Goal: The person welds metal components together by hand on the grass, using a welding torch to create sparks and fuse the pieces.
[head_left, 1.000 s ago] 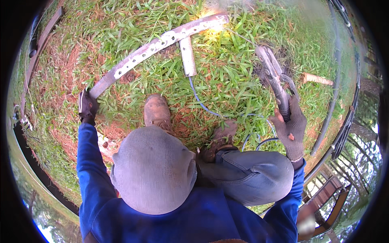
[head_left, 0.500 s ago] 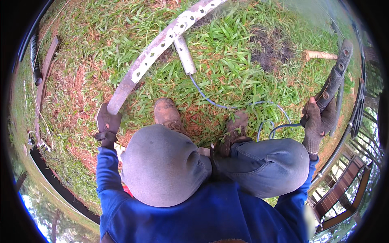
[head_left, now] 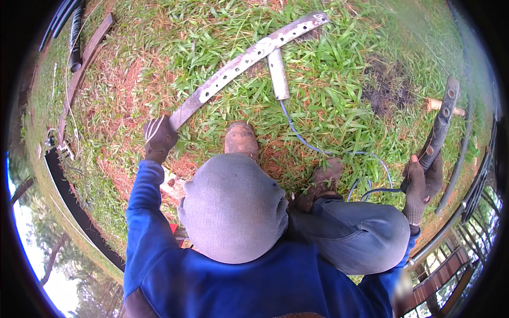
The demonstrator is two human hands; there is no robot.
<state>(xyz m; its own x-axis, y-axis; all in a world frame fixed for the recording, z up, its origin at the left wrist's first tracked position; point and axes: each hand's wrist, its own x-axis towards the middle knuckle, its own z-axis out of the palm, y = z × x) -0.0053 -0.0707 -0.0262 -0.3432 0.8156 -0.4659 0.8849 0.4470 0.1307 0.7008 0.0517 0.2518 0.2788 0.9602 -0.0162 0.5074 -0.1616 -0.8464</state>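
My left hand [head_left: 160,137], in a dark glove with pale stripes, is closed round the near end of a long, slightly curved strip [head_left: 241,62]. Whitish paint with a row of dark holes covers most of that strip. Under its middle lies a pale cylinder [head_left: 278,77], with a blue cable [head_left: 303,139] running from its near end. On the right, my right hand [head_left: 421,183], in a brown knitted glove with bare fingertips, grips the lower end of a dark pipe [head_left: 440,129] with round holes along it. The cable loops through the grass toward this hand; where it ends is hidden.
A short wooden stick [head_left: 433,104] lies behind the dark pipe, near a charred patch [head_left: 386,87]. At far left are a brown plank [head_left: 85,66] and a black corrugated tube [head_left: 76,47]. Black pipes [head_left: 480,183] curve along the right. My boots [head_left: 241,139] stand on the grass.
The holed strip has shifted, and its far end now shows in full. My left hand has turned so its striped back faces up. My right hand keeps its hold on the pipe.
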